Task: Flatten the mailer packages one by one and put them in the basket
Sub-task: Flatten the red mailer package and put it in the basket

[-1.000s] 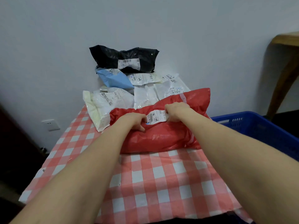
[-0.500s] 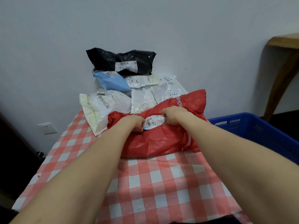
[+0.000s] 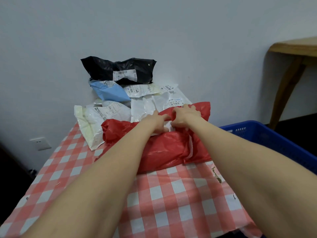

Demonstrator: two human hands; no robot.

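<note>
A puffy red mailer [image 3: 163,148] lies across the middle of the checkered tablecloth [image 3: 171,194]. Both my hands are on its far upper part, close together over its white label [image 3: 169,125]. My left hand [image 3: 157,121] pinches the plastic at the label with curled fingers. My right hand [image 3: 186,115] grips a raised fold of the red plastic right beside it. The blue basket [image 3: 274,143] stands at the table's right side, lower than the tabletop; its inside is hidden.
Behind the red mailer, against the wall, is a pile of several mailers: a black one [image 3: 120,71] on top, a light blue one [image 3: 109,91], white ones [image 3: 96,121]. A wooden table [image 3: 295,48] stands far right. A wall socket [image 3: 40,143] is at left.
My hands have slid together and toward the far edge of the red mailer, bunching the plastic and covering most of the label. The mailer stays on the table.
</note>
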